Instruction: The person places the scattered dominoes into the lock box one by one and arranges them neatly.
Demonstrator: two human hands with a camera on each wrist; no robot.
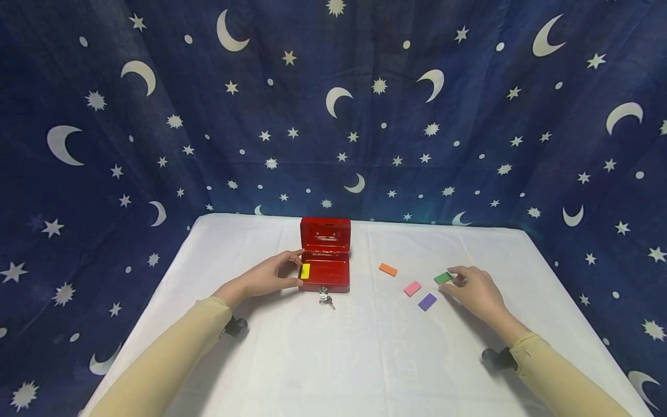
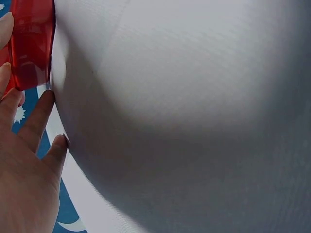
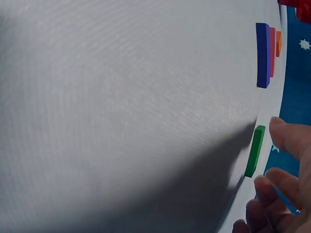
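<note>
A red metal cash box (image 1: 333,278) stands with its lid (image 1: 326,234) raised, and a yellow block (image 1: 305,271) lies at the left inside it. My left hand (image 1: 273,272) grips the box's left end, thumb at the front corner and fingers toward the back. In the left wrist view, its outer fingers (image 2: 43,111) reach down to the tablecloth beside the box. My right hand (image 1: 476,292) is at the right end of a green block (image 1: 442,278). Its thumb and index finger are spread on either side, with a gap to the block in the right wrist view.
An orange block (image 1: 388,269), a pink block (image 1: 413,289) and a purple block (image 1: 427,302) lie between box and right hand. Keys (image 1: 328,299) hang from the box's front lock. White cloth (image 1: 333,359) covers the table; a blue moon-and-star curtain (image 1: 312,116) hangs behind.
</note>
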